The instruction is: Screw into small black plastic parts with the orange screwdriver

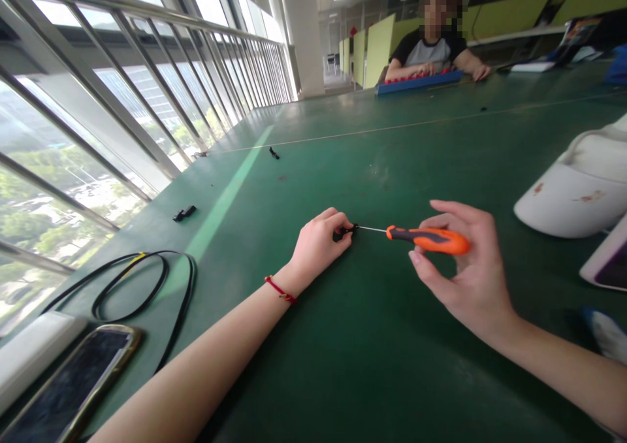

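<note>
My left hand (323,237) rests low over the green table, its thumb and fingertips pinching a small black part (347,231) mostly covered by the fingers. An orange and dark grey screwdriver (431,239) lies nearly level, with its thin metal shaft pointing left and its tip at the black part. Around the screwdriver's handle is my right hand (470,266), in a loose hold. The index finger is stretched out above the handle and the thumb sits apart below it; other fingers lie behind the handle, partly hidden.
Small black pieces (185,213) lie at the left, another (274,153) farther back. A looped black cable (189,286) and a phone (73,381) are at the near left. White containers (573,198) stand at the right. Across the table (343,345), a person sits behind a blue tray (418,85).
</note>
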### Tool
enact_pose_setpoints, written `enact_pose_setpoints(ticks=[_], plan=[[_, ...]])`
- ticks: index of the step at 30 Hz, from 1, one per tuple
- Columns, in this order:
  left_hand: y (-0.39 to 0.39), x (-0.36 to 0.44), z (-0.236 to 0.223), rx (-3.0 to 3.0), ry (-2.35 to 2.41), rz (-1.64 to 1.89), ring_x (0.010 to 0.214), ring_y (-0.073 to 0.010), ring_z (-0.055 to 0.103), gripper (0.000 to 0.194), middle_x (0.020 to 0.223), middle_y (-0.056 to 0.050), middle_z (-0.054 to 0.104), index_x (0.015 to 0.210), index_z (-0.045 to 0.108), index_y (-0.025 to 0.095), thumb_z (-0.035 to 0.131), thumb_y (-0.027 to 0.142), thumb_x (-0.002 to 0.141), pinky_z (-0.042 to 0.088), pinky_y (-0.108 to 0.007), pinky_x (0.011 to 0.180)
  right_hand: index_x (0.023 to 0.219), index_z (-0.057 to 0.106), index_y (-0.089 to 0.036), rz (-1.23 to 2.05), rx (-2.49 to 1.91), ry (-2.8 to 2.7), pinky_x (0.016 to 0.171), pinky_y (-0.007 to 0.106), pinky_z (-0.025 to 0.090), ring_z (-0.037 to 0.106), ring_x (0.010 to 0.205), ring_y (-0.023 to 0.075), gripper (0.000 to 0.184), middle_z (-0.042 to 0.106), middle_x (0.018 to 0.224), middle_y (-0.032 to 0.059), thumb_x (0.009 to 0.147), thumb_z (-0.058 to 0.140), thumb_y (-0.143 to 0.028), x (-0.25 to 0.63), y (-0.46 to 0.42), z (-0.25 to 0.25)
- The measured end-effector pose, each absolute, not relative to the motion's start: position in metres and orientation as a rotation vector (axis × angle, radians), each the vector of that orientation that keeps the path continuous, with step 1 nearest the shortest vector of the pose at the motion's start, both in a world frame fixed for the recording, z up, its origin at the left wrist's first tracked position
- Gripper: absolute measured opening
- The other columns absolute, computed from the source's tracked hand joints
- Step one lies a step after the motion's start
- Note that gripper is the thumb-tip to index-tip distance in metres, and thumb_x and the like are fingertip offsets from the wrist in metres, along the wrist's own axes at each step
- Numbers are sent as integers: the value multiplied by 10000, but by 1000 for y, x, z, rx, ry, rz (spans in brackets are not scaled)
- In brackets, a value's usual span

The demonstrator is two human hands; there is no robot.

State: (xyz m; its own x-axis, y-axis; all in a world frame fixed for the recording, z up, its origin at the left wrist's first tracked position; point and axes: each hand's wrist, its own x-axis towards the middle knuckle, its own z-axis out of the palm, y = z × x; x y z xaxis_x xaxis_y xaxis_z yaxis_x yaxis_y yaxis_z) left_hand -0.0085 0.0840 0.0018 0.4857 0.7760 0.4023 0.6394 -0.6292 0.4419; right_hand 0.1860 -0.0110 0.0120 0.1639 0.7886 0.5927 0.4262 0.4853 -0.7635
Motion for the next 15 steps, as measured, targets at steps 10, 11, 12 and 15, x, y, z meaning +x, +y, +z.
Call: enact_pose_setpoints(ticks=[10, 11, 12, 15], plan=[[84, -8, 3, 2496, 1233, 841, 734, -135, 600, 83, 864, -20, 623, 797, 629, 186, 554, 162, 772, 496, -244, 663, 1152, 522, -239, 375, -1198, -1525, 675, 286, 535, 620, 738, 162, 401, 600, 825, 13, 773, 651, -249, 185, -12, 13], [84, -8, 3, 2494, 1231, 843, 735, -134, 600, 84, 865, -19, 623, 798, 630, 187, 554, 161, 772, 497, -244, 666, 1150, 519, -239, 387, -1192, -1524, 672, 284, 537, 622, 747, 163, 403, 599, 832, 14, 769, 651, -239, 185, -12, 13], [84, -8, 2, 2493, 1229, 846, 736, -134, 601, 86, 866, -19, 623, 801, 631, 187, 554, 160, 774, 498, -244, 667, 1114, 535, -239, 416, -1203, -1536, 642, 275, 533, 623, 732, 160, 351, 602, 816, 11, 779, 640, -240, 185, -12, 13], [84, -8, 2, 2492, 1226, 856, 740, -134, 601, 89, 868, -19, 624, 805, 633, 186, 553, 159, 777, 497, -242, 664, 925, 593, -238, 466, -1231, -1604, 568, 249, 506, 630, 690, 150, 95, 642, 773, 11, 832, 581, -253, 187, -13, 13]])
